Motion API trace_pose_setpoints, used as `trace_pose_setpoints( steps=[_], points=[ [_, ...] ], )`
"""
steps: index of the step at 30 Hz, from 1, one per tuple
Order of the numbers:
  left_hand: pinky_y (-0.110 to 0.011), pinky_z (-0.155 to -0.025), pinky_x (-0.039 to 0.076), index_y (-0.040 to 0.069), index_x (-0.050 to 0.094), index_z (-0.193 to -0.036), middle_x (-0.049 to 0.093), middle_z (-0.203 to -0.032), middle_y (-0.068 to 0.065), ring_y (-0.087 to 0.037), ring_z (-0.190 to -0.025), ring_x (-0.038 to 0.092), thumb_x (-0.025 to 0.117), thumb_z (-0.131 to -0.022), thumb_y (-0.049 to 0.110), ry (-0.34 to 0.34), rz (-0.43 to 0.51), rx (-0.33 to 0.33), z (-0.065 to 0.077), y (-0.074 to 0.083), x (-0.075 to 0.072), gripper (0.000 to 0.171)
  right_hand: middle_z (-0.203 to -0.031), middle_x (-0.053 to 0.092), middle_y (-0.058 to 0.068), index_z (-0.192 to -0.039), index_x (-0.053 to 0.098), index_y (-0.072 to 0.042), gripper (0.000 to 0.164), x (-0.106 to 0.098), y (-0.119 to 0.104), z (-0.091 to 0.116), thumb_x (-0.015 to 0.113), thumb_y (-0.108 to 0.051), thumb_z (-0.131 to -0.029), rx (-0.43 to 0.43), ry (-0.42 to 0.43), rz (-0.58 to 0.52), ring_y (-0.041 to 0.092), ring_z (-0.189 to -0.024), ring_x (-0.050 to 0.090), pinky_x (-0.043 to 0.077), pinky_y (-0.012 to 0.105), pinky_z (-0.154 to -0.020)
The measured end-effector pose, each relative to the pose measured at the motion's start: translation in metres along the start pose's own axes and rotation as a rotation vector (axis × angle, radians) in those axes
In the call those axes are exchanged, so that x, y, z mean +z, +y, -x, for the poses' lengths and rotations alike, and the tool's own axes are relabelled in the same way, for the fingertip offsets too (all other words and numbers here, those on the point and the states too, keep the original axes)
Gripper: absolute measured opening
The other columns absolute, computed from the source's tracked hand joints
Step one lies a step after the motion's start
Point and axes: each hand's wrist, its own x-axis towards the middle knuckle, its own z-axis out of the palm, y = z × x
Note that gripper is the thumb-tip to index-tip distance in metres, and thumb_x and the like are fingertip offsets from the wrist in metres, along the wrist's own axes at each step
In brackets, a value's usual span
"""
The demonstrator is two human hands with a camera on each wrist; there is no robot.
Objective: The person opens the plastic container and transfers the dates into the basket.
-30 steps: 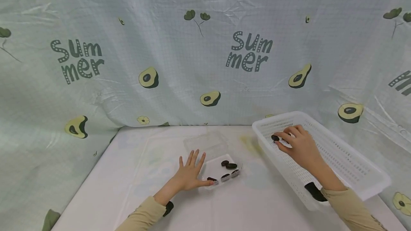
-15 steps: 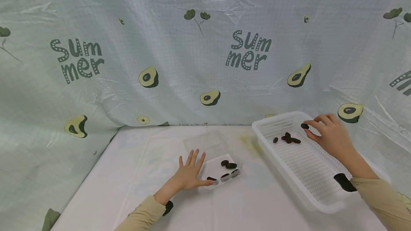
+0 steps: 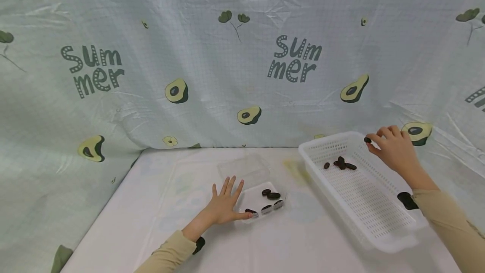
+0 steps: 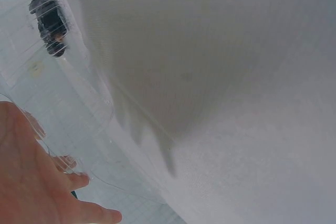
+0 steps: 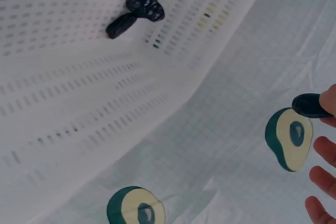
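My right hand pinches a dark, glossy, date-like fruit between thumb and fingers, raised near the far right rim of the white perforated basket. The held fruit is elongated, its inner end hidden by the fingertips in the right wrist view. My left hand lies with fingers spread at the left side of a clear plastic box, thumb along its front edge. Several dark fruits lie in this box, some seen through its front wall. Its clear lid stands open behind.
Several similar dark fruits sit at the far end of the basket, most in a cluster, one apart to the left. Beneath everything is a white-covered table. A printed curtain rises right behind the table and basket.
My right hand has moved right and up with the pinched fruit, from over the basket's far left part to its far right rim, uncovering the cluster. My left hand has stayed by the box.
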Motion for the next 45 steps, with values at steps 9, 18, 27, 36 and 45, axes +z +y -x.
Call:
trace_pose_setpoints(
  steps=[9,18,27,36,45],
  points=[
    [-0.068,-0.097,0.011,0.014,0.009,-0.145,0.007,-0.15,-0.017,-0.037,-0.137,0.007,0.043,-0.072,0.075,0.002,-0.015,-0.004,-0.001,0.0,0.001,0.101,-0.07,0.053,0.014,-0.079,0.065,-0.005,0.068,0.011,0.011,-0.003,0.014,-0.047,-0.096,-0.024,-0.043,0.017,0.037,-0.069,0.049,0.036,0.044,-0.048],
    [-0.068,-0.097,0.012,0.014,0.009,-0.145,0.007,-0.15,-0.017,-0.037,-0.137,0.008,0.043,-0.073,0.075,0.005,-0.022,0.0,0.0,0.0,0.001,0.1,-0.073,0.052,0.015,-0.084,0.063,-0.004,0.018,0.023,0.018,0.001,0.061,-0.02,-0.078,-0.043,-0.118,0.013,0.036,-0.071,0.048,0.036,0.044,-0.049],
    [-0.068,-0.097,0.012,0.014,0.009,-0.145,0.008,-0.15,-0.017,-0.037,-0.137,0.008,0.043,-0.073,0.075,0.013,-0.021,0.007,0.001,-0.001,0.002,0.1,-0.07,0.052,0.014,-0.082,0.063,-0.004,0.025,0.037,0.015,0.002,0.071,-0.013,-0.06,-0.04,-0.127,0.016,0.036,-0.07,0.048,0.036,0.044,-0.049],
    [-0.068,-0.097,0.012,0.014,0.009,-0.145,0.007,-0.15,-0.018,-0.037,-0.137,0.007,0.043,-0.073,0.075,0.002,-0.009,0.007,0.001,-0.001,0.003,0.1,-0.068,0.05,0.013,-0.079,0.063,-0.004,0.029,0.047,0.009,0.006,0.077,-0.015,-0.056,-0.022,-0.177,0.045,0.033,-0.066,0.047,0.033,0.04,-0.047],
    [-0.069,-0.097,0.012,0.014,0.009,-0.145,0.007,-0.149,-0.018,-0.037,-0.137,0.007,0.043,-0.073,0.074,0.004,-0.018,0.017,0.002,-0.003,0.003,0.1,-0.068,0.05,0.012,-0.079,0.064,-0.005,0.027,0.048,0.005,0.012,0.078,-0.015,-0.058,0.019,-0.228,0.047,0.031,-0.066,0.044,0.032,0.039,-0.048]
  ],
)
